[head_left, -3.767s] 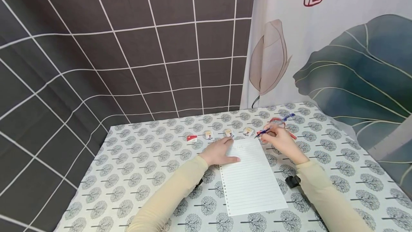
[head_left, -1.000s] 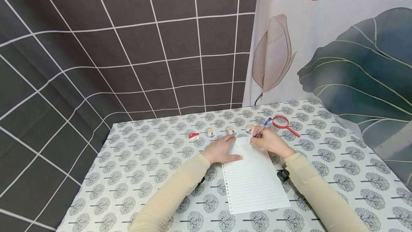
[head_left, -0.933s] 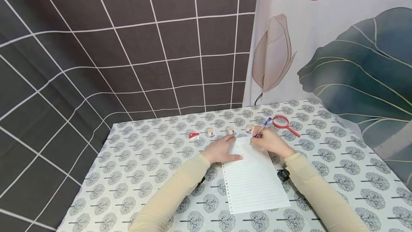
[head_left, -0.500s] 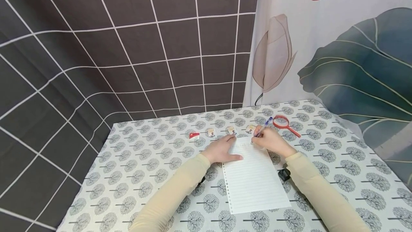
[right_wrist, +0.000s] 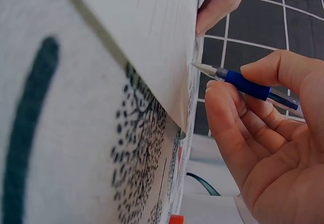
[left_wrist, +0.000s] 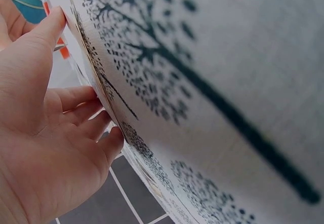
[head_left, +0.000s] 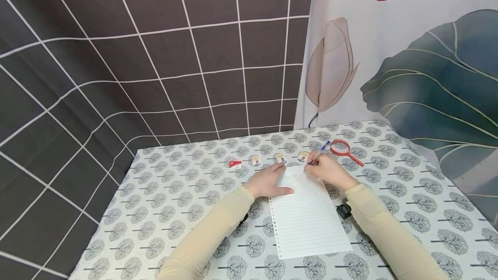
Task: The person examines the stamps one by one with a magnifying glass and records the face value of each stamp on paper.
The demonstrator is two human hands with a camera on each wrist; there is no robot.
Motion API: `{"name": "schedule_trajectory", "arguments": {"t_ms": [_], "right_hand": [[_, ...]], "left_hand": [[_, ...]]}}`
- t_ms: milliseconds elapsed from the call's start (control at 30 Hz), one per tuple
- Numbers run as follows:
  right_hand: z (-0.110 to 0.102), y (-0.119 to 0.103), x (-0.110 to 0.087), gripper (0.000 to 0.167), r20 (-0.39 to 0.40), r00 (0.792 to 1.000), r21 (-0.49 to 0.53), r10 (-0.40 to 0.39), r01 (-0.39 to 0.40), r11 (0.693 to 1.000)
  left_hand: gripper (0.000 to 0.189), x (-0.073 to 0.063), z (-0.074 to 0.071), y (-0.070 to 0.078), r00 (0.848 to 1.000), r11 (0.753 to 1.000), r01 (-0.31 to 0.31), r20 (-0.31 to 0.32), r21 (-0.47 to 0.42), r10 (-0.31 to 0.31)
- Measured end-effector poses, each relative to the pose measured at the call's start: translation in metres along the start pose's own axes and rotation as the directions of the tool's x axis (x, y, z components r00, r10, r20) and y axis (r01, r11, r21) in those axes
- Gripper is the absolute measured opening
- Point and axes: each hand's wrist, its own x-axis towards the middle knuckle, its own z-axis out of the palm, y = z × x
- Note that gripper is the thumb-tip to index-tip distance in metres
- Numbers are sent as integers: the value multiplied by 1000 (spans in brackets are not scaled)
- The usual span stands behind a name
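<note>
A lined, hole-punched sheet of paper (head_left: pixel 311 219) lies on the tree-patterned tablecloth. My left hand (head_left: pixel 267 181) rests on its upper left part, thumb and fingers spread; the left wrist view shows the fingertips against the surface. In my right hand (head_left: pixel 328 171) a blue pen (head_left: pixel 320 152) is pinched between thumb and fingers. The right wrist view shows the pen's blue grip (right_wrist: pixel 248 85) and its pointed tip right at the paper. Faint writing runs along the sheet's top line, to the left of the tip.
Behind the paper stand small items in a row: a red and white one (head_left: pixel 235 164) and several picture pieces, such as the leftmost piece (head_left: pixel 255 160). A red magnifying glass (head_left: pixel 346 150) lies at the back right. A dark checked curtain (head_left: pixel 210 55) hangs behind the table.
Since the earliest frame, my right hand has brought the pen down to the paper, uncovering the magnifying glass. Over the last second the hands barely shift. My left hand stays on the sheet.
</note>
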Motion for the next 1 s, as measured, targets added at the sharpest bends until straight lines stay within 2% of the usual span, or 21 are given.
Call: {"name": "schedule_trajectory", "arguments": {"t_ms": [733,1000], "right_hand": [[-4,-1,-2,9,28,998,28,63,-64,998],[-5,2,-2,9,32,999,24,29,-30,999]], "left_hand": [[95,-1,-3,2,1000,1000,3,0,-1,-3],[96,0,-2,2,1000,1000,5,9,11,-5]]}}
